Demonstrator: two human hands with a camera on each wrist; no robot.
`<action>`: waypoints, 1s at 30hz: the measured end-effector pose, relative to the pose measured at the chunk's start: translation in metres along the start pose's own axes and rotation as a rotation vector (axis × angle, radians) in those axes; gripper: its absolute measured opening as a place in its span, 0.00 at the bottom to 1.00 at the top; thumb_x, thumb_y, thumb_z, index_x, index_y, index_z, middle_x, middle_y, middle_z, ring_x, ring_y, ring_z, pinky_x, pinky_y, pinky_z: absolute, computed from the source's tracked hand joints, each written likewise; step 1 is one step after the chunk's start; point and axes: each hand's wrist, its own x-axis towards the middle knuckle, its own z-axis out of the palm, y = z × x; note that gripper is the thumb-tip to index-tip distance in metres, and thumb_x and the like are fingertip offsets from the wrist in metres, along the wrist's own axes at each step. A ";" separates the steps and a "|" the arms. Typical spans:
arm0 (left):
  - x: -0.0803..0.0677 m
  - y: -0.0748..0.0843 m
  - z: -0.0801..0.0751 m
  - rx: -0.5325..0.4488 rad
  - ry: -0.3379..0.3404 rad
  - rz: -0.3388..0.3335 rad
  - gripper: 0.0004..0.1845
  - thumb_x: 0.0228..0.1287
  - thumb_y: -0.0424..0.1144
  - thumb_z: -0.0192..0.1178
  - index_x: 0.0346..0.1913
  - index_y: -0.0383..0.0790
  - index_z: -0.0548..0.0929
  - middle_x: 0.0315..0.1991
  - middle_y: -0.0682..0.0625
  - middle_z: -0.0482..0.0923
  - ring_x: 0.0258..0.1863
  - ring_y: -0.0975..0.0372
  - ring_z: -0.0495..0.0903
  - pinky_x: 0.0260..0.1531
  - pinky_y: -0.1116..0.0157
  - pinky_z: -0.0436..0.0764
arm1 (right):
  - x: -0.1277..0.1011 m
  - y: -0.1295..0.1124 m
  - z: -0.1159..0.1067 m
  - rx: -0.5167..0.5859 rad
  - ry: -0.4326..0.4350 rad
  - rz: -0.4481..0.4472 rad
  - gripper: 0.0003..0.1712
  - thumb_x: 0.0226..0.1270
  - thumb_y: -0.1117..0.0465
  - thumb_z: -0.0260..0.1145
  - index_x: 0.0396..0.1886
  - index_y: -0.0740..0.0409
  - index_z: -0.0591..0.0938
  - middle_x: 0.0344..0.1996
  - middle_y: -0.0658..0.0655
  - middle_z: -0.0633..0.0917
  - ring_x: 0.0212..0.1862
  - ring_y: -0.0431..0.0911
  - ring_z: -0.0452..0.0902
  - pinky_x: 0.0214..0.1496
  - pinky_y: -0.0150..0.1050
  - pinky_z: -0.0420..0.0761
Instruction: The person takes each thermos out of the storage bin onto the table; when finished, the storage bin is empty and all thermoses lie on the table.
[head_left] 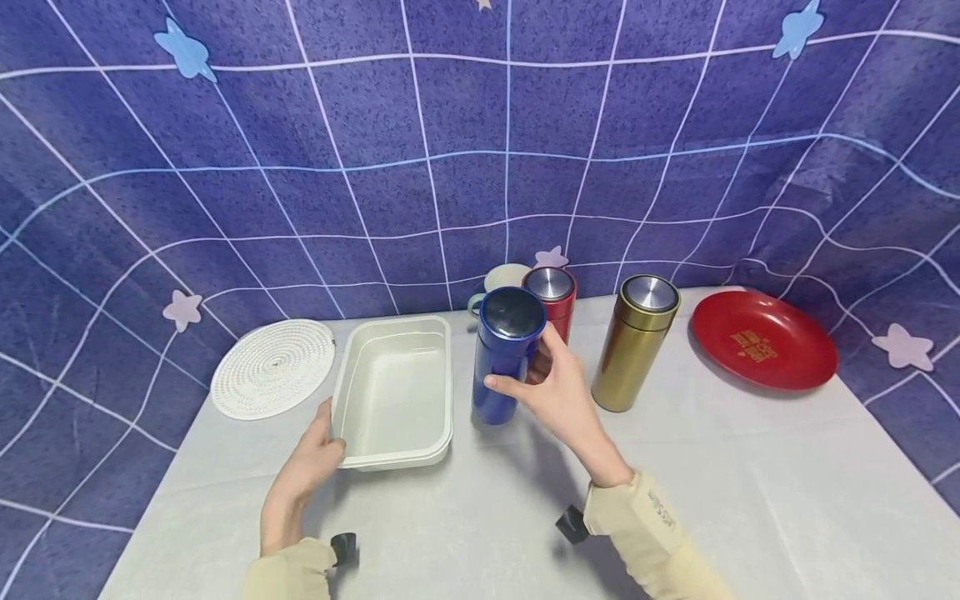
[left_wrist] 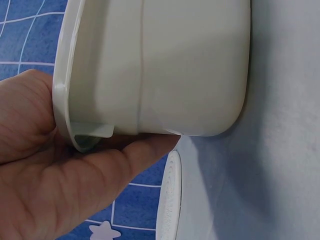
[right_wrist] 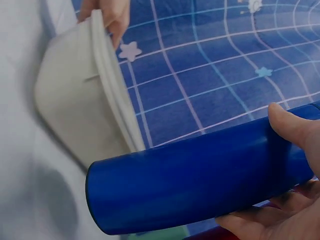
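A white rectangular tray (head_left: 352, 392) lies on the grey table. My left hand (head_left: 318, 450) grips its near-left corner by the rim; in the left wrist view the hand (left_wrist: 75, 175) curls under the tray's rim (left_wrist: 62, 90). My right hand (head_left: 551, 387) is wrapped round an upright blue flask (head_left: 504, 354) just right of the tray. In the right wrist view the thumb (right_wrist: 295, 125) lies on the blue flask (right_wrist: 190, 180), with the tray (right_wrist: 75, 110) beyond it. Whether the flask rests on the table I cannot tell.
Behind the blue flask stand a red flask (head_left: 553, 292) and a pale cup (head_left: 501, 279). A gold flask (head_left: 636, 342) stands to its right, and a red plate (head_left: 763, 340) lies further right. A white woven round mat (head_left: 273, 367) lies left of the tray. Blue patterned cloth backs the table.
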 end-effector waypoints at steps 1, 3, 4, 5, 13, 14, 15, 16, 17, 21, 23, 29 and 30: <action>0.000 0.001 0.000 0.000 0.002 -0.003 0.53 0.41 0.22 0.45 0.75 0.55 0.45 0.73 0.48 0.50 0.72 0.47 0.47 0.60 0.33 0.47 | -0.001 0.000 0.001 -0.010 -0.002 0.009 0.40 0.42 0.69 0.77 0.59 0.59 0.72 0.50 0.61 0.81 0.47 0.51 0.81 0.50 0.42 0.80; 0.001 0.001 0.001 0.006 0.003 -0.005 0.53 0.40 0.23 0.45 0.75 0.53 0.45 0.73 0.48 0.51 0.72 0.47 0.47 0.60 0.33 0.47 | -0.004 -0.004 0.002 -0.030 -0.006 0.036 0.39 0.43 0.71 0.77 0.58 0.63 0.71 0.51 0.63 0.81 0.48 0.53 0.81 0.52 0.44 0.79; 0.001 0.001 0.001 0.006 0.002 -0.007 0.52 0.40 0.23 0.45 0.75 0.52 0.45 0.73 0.48 0.50 0.72 0.47 0.47 0.60 0.33 0.47 | -0.004 -0.003 0.003 -0.037 -0.008 0.043 0.38 0.43 0.70 0.77 0.57 0.63 0.72 0.51 0.63 0.81 0.48 0.52 0.80 0.52 0.43 0.79; 0.002 0.001 0.001 0.009 0.000 -0.012 0.53 0.40 0.23 0.45 0.75 0.52 0.44 0.73 0.48 0.50 0.72 0.47 0.47 0.60 0.33 0.47 | -0.004 0.000 0.004 -0.042 -0.010 0.044 0.38 0.43 0.70 0.77 0.57 0.63 0.72 0.51 0.63 0.81 0.48 0.52 0.80 0.52 0.43 0.79; 0.002 0.002 0.003 0.010 -0.009 -0.009 0.53 0.41 0.22 0.44 0.75 0.54 0.43 0.74 0.49 0.48 0.72 0.47 0.46 0.61 0.33 0.47 | 0.001 0.036 0.008 -0.099 -0.010 0.042 0.39 0.41 0.64 0.79 0.57 0.55 0.73 0.49 0.58 0.82 0.50 0.48 0.80 0.54 0.43 0.78; 0.001 0.001 0.002 0.006 -0.009 -0.006 0.53 0.41 0.22 0.44 0.75 0.54 0.43 0.74 0.48 0.48 0.72 0.47 0.45 0.61 0.34 0.47 | 0.002 0.041 0.009 -0.100 -0.012 0.046 0.40 0.40 0.63 0.80 0.57 0.52 0.73 0.49 0.56 0.82 0.50 0.46 0.79 0.55 0.42 0.77; 0.001 0.001 0.002 0.001 -0.012 -0.005 0.53 0.41 0.22 0.44 0.75 0.54 0.43 0.74 0.48 0.47 0.72 0.47 0.45 0.61 0.33 0.46 | 0.003 0.043 0.009 -0.109 -0.013 0.046 0.41 0.40 0.61 0.80 0.58 0.51 0.73 0.49 0.54 0.82 0.50 0.45 0.79 0.55 0.41 0.77; 0.001 0.001 0.002 -0.002 -0.012 -0.005 0.53 0.42 0.22 0.44 0.75 0.54 0.43 0.74 0.48 0.47 0.72 0.47 0.45 0.61 0.33 0.46 | 0.003 0.044 0.010 -0.118 -0.013 0.045 0.41 0.40 0.61 0.80 0.58 0.49 0.73 0.49 0.53 0.82 0.51 0.43 0.79 0.55 0.40 0.77; 0.001 0.001 0.001 -0.008 -0.016 -0.004 0.53 0.42 0.21 0.43 0.75 0.54 0.42 0.74 0.48 0.46 0.72 0.47 0.44 0.61 0.33 0.46 | 0.003 0.045 0.010 -0.119 -0.015 0.041 0.42 0.40 0.60 0.80 0.59 0.48 0.73 0.49 0.52 0.82 0.51 0.43 0.79 0.55 0.40 0.77; 0.002 0.000 0.000 -0.001 -0.014 -0.001 0.52 0.44 0.20 0.42 0.75 0.56 0.42 0.74 0.47 0.46 0.72 0.46 0.43 0.61 0.33 0.45 | 0.003 0.047 0.011 -0.132 -0.022 0.022 0.42 0.41 0.58 0.80 0.60 0.46 0.72 0.50 0.49 0.82 0.52 0.41 0.78 0.56 0.40 0.76; 0.003 0.000 0.000 0.001 -0.013 0.000 0.52 0.44 0.20 0.42 0.75 0.56 0.42 0.74 0.46 0.45 0.72 0.45 0.43 0.61 0.33 0.45 | 0.004 0.048 0.012 -0.144 -0.029 0.011 0.42 0.42 0.57 0.80 0.61 0.45 0.72 0.51 0.49 0.82 0.52 0.41 0.78 0.56 0.40 0.76; -0.003 0.019 -0.002 0.002 -0.031 -0.006 0.52 0.42 0.21 0.43 0.75 0.50 0.43 0.74 0.43 0.46 0.72 0.44 0.44 0.62 0.35 0.46 | 0.005 0.053 0.013 -0.202 -0.037 0.010 0.42 0.44 0.53 0.78 0.62 0.40 0.71 0.52 0.47 0.81 0.54 0.40 0.76 0.57 0.40 0.75; -0.006 0.026 -0.003 -0.007 -0.041 -0.006 0.52 0.42 0.21 0.43 0.75 0.47 0.42 0.74 0.41 0.46 0.71 0.44 0.43 0.62 0.35 0.46 | 0.005 0.054 0.013 -0.209 -0.041 0.016 0.42 0.44 0.52 0.78 0.62 0.40 0.70 0.52 0.47 0.80 0.55 0.40 0.75 0.57 0.40 0.75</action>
